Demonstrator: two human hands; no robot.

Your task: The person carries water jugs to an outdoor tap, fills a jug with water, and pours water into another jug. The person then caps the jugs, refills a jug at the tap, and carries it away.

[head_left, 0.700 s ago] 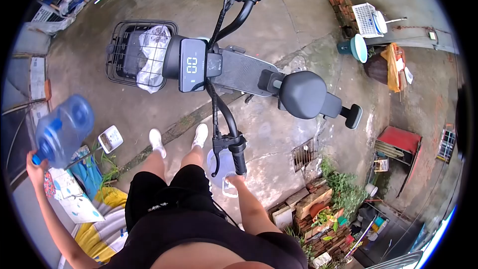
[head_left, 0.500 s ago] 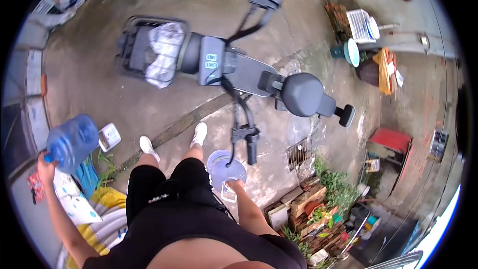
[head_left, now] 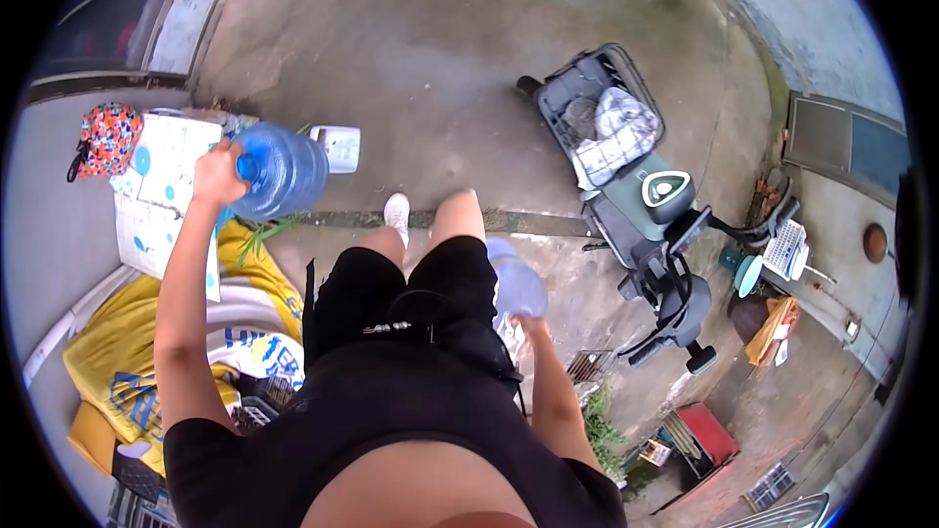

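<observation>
At the left, my left hand [head_left: 219,174] grips the neck of a large clear blue water bottle [head_left: 284,171], which lies sideways in the air, its base toward the right. My right hand [head_left: 529,326] hangs low beside my right leg, closed at the top of a translucent bluish container [head_left: 515,281]. My thigh and shorts partly cover that container. Its handle is hard to make out beneath the fingers.
An electric scooter [head_left: 646,225] with a front basket stands to the right. A white square tub [head_left: 341,149] is on the ground beyond the bottle. White boxes [head_left: 161,161] and yellow sacks [head_left: 127,332] line the left wall. A red box [head_left: 709,432] sits lower right.
The view has turned left, and the scooter now appears farther right. Both hands still carry their containers; the bottle shows nearer the white boxes, and one foot is hidden.
</observation>
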